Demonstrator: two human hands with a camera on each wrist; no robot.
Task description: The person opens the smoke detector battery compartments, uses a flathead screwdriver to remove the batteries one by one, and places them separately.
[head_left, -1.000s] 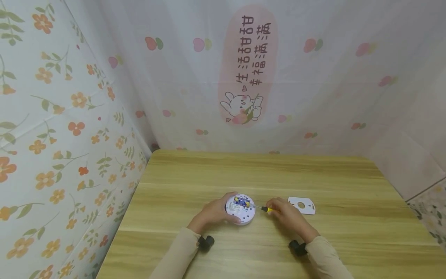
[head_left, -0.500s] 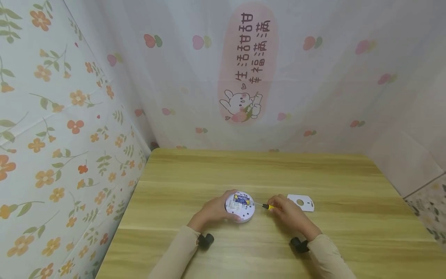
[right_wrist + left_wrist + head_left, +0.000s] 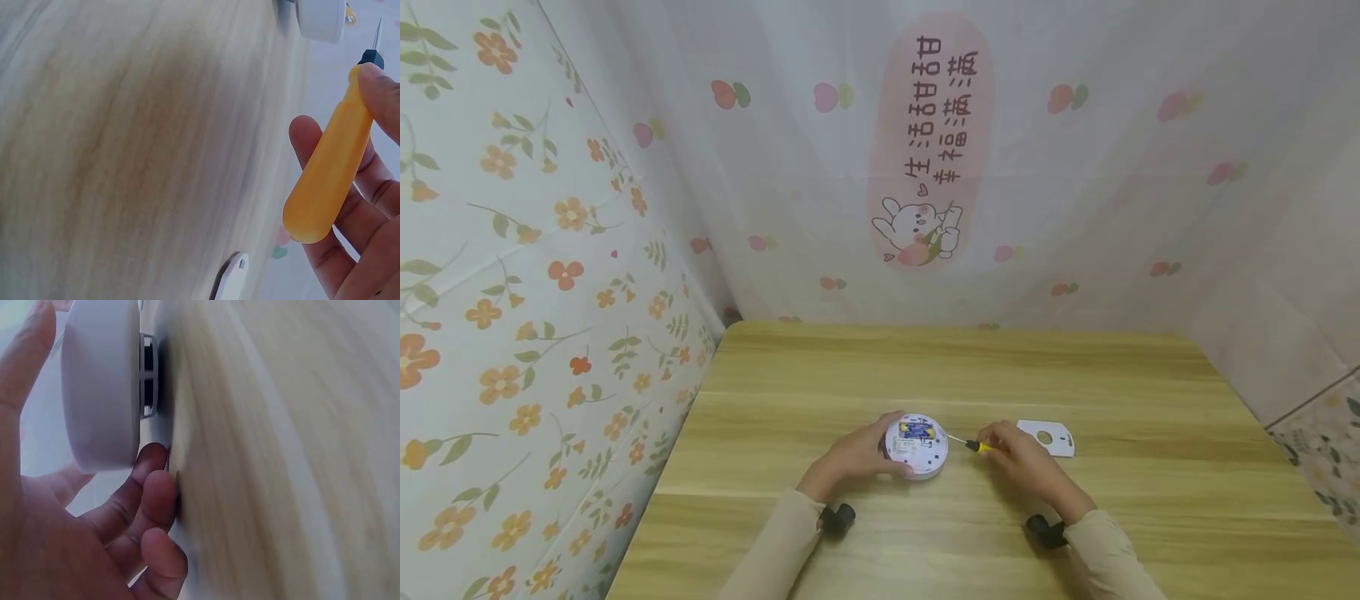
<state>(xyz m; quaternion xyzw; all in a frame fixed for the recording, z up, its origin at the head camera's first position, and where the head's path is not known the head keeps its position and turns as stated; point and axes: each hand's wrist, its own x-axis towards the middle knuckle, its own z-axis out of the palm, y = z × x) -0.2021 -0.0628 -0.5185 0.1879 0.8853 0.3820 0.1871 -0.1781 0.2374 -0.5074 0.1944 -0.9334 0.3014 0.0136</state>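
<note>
A round white smoke detector [image 3: 925, 460] faces back-side up, with blue and yellow batteries [image 3: 917, 430] in its recess. My left hand [image 3: 859, 452] grips it by the left edge, thumb on the near side and fingers around the far side. In the left wrist view its vented face [image 3: 149, 378] points toward the tabletop. My right hand [image 3: 1026, 462] holds a screwdriver by its yellow handle [image 3: 331, 169], thumb pressed near the black collar. The thin metal shaft points left, its tip right at the detector's right rim.
A flat white mounting plate [image 3: 1060, 438] with a round hole lies behind the right hand on the wood-grain table [image 3: 820, 367]. Patterned curtains [image 3: 1075, 192] hang at the back and left. Black wrist cameras [image 3: 1047, 532] sit on both wrists.
The screwdriver tip has drawn slightly right, from overlapping the detector's face to its rim. The detector has turned a little in the left hand.
</note>
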